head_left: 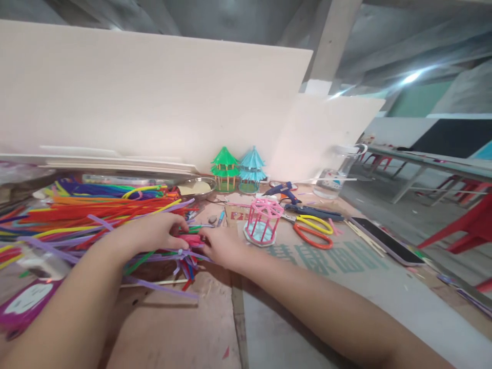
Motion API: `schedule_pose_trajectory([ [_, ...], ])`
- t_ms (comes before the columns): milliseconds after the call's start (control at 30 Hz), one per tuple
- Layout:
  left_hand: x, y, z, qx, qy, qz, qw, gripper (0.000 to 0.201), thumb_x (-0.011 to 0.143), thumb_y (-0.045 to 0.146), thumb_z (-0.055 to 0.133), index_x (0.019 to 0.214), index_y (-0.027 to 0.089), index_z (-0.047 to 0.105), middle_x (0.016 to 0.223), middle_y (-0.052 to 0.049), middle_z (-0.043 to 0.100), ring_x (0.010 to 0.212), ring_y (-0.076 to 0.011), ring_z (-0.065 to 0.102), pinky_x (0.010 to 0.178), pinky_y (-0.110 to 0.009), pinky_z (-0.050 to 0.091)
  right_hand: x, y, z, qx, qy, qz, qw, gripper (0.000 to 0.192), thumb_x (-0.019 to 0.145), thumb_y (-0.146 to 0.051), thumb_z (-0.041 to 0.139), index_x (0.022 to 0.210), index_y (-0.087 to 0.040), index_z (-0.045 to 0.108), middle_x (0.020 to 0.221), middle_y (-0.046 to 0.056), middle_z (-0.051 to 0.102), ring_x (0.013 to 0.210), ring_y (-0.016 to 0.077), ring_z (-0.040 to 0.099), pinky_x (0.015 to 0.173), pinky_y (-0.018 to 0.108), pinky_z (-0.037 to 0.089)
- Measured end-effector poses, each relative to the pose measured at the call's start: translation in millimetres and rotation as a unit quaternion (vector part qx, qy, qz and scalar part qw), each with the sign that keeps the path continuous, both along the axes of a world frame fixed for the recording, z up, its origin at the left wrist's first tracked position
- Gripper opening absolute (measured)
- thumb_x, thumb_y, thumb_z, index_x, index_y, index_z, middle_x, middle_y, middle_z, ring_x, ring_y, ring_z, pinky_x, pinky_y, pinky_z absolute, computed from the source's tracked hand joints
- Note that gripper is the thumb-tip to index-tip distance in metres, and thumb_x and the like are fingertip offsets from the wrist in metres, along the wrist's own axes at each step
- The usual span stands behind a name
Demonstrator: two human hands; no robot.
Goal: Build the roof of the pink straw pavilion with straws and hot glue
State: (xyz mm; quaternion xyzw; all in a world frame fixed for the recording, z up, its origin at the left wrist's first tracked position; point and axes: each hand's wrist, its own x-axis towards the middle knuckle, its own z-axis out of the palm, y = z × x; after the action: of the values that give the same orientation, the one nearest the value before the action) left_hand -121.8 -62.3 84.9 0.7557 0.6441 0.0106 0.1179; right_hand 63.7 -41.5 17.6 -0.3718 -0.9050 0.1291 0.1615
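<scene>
My left hand (163, 234) reaches over a heap of coloured pipe cleaners (96, 212), its fingers curled at a bundle of pink pipe cleaners (193, 240). From the other side, my right hand (221, 247) closes its fingertips on the same pink bundle. Purple pipe cleaners (161, 290) stick out below both hands. Right of my right hand stands a small pink pavilion frame (265, 220) with thin posts and a light blue base. Behind it are a green pavilion model (225, 169) and a blue one (252, 169), both with tiered roofs.
Scissors (313, 233) with yellow and orange handles lie right of the pink frame, near a glue gun (282, 190) and dark pliers (317, 211). A phone (386, 241) rests near the right edge. A purple power strip (31, 305) sits at left, a clear jug (334, 174) at back.
</scene>
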Motion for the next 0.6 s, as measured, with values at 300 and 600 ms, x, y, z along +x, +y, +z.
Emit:
schedule_pose_trajectory([
  [300,15,4,-7.5,-0.014,-0.013,-0.009,1.0,0.04,0.082,0.051,0.047,0.064,0.022,0.067,0.057,-0.001,0.06,0.056,-0.0187,0.054,0.055,-0.028,0.036,10,2,-9.7,-0.073,0.136,-0.023,0.988,0.02,0.092,-0.014,0.051,0.102,-0.018,0.068,0.093,0.005,0.073,0.084,0.0174,0.064,0.072,0.026,0.043],
  [600,11,7,-12.0,-0.05,-0.034,-0.023,0.998,0.027,0.069,0.037,0.059,0.087,0.024,0.075,0.067,0.003,0.068,0.061,-0.0165,0.058,0.056,-0.024,0.039,10,1,-9.9,-0.087,0.199,-0.041,0.975,0.018,0.087,-0.012,0.053,0.094,-0.019,0.068,0.076,0.0,0.069,0.068,0.0141,0.059,0.064,0.023,0.041],
])
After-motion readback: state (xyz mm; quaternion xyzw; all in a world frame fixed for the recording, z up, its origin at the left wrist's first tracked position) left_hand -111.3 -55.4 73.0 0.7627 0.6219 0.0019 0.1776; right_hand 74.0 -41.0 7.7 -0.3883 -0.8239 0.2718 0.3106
